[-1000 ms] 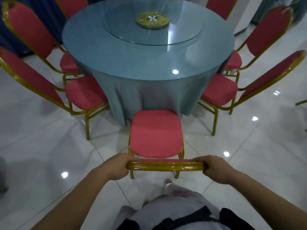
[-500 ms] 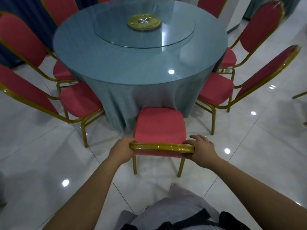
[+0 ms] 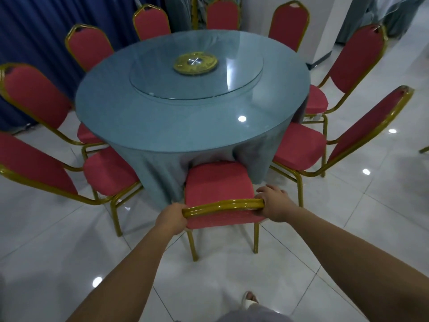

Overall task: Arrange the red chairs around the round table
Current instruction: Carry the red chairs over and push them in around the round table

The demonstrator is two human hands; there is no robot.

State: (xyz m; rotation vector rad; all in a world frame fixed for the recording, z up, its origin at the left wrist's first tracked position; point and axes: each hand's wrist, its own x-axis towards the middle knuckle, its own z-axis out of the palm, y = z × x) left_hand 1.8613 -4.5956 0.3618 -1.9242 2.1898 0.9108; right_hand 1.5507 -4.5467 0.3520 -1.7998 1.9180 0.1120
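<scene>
The round table (image 3: 162, 126), draped in teal cloth under a glass top, sits closer to the person than a second ago, because the red-cushioned, gold-framed chair (image 3: 218, 184) has been pushed forward. Back then the seat's front edge stood short of the cloth, with white floor tile showing between them. Now it presses into the hanging cloth and raises a fold, in the gap between the left neighbouring chair (image 3: 109, 173) and the right neighbouring chair (image 3: 299, 147). The left hand (image 3: 171, 218) is clenched round the left end of the gold top rail (image 3: 222, 204). The right hand (image 3: 274, 203) grasps the other end, fingers curled over it. This chair looks about placed, so letting go seems the next step, and the ring of chairs appears nearly complete.
</scene>
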